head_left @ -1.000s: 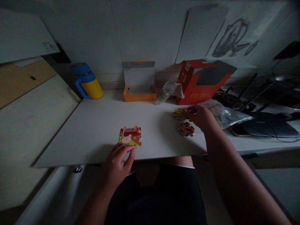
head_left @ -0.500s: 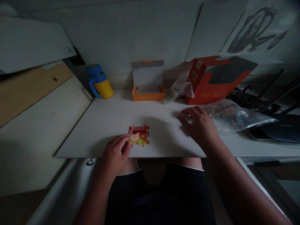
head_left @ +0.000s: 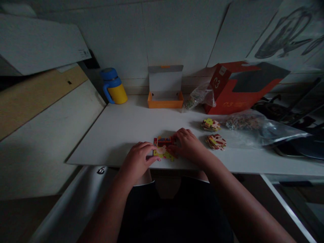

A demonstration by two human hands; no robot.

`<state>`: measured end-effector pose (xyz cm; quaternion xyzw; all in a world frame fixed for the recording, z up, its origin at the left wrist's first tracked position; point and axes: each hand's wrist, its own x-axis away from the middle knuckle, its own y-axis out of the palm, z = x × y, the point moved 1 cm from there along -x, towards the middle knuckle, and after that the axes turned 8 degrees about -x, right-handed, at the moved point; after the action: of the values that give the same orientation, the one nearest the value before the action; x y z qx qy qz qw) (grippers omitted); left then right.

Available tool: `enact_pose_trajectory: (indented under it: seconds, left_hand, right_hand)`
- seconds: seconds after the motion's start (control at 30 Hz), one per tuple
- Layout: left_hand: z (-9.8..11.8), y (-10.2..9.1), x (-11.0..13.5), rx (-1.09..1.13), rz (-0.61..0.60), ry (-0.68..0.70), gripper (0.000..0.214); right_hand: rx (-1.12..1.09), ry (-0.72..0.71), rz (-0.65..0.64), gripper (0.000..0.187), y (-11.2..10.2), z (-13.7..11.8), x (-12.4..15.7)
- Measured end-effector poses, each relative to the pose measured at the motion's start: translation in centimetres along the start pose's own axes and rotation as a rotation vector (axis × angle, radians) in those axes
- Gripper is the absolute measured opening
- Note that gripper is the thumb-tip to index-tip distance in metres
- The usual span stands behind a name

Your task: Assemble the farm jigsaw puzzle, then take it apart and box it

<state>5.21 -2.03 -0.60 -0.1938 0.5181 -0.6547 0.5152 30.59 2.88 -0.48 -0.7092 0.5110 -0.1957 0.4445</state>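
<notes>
Between left hand (head_left: pixel 138 159) and right hand (head_left: pixel 188 145), joined puzzle pieces (head_left: pixel 163 147).

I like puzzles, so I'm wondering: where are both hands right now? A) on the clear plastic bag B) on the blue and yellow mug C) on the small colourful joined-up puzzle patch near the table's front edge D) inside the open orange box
C: the left hand and right hand both rest against the small colourful joined-up puzzle patch, one on each side.
</notes>
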Motion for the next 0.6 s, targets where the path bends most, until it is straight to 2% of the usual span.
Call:
enact_pose_trajectory:
  seconds: [0.13,0.23,0.4,0.53,0.6]
  left_hand:
    - [-1.0,-0.8,-2.3,0.025,-0.142,-0.070,0.067]
    - [-1.7,-1.0,-4.1,0.027,-0.247,-0.061,0.082]
    - [-2.0,-1.3,-6.1,0.001,-0.358,-0.055,0.078]
    - [-1.6,-1.4,-6.2,0.012,-0.374,-0.062,0.070]
    - [-1.5,-1.4,-5.9,0.031,-0.363,-0.058,0.066]
  right_hand:
    - [-0.042,0.023,-0.017,0.024,0.2,0.6,-0.6]
    - [-0.075,0.059,0.005,0.029,0.3,0.7,-0.9]
    - [-0.219,0.164,0.008,0.034,0.1,-0.4,-0.4]
    - [-0.430,0.184,0.039,0.046,0.4,-0.8,0.3]
    - [-0.507,0.177,0.076,0.047,0.6,-0.4,0.5]
